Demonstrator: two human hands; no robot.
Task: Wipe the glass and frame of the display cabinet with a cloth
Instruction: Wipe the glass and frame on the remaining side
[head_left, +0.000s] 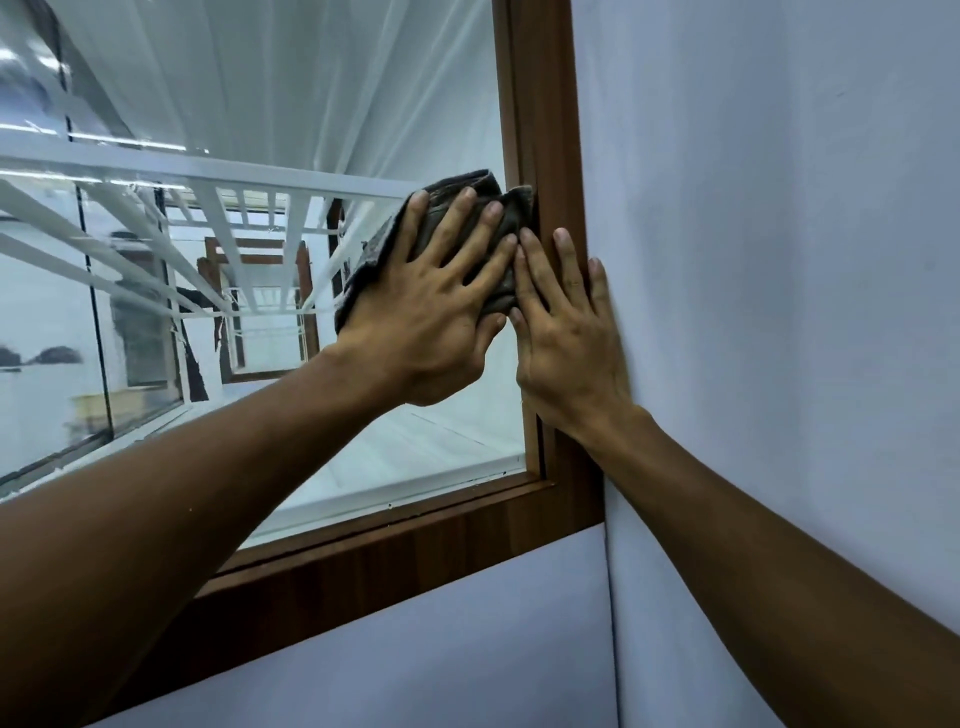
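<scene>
our left hand (434, 312) presses the cloth (457, 228) flat, fingers spread, on the glass (311, 104) beside the right frame (545, 130); right hand (566, 332) rests open, bracing there. next, probably, we wipe down the frame edge.

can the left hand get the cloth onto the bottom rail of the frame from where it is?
Probably yes. The left hand presses the cloth flat on the glass beside the right upright; the bottom rail lies below with nothing between. The right hand rests on the upright, clear of that path.
</scene>
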